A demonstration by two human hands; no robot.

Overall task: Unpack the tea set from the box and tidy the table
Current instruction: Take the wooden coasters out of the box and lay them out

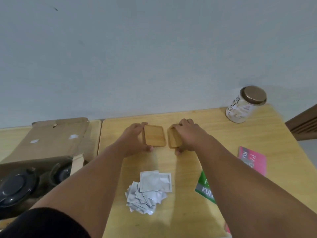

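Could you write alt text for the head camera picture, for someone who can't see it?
The left hand grips the left wooden tray and the right hand the right wooden tray, side by side on a pale table. A pile of silver sachets lies nearer; an open cardboard box holding dark teaware sits left, a lidded tin far right.

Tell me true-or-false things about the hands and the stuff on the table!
1. The left hand holds the left wooden tray. True.
2. The right hand holds nothing. False: it grips the right wooden tray.
3. The jar has its lid off. False: a brown lid is on it.
4. Silver sachets lie piled on the table. True.
5. The cardboard box is empty. False: dark teaware sits inside.
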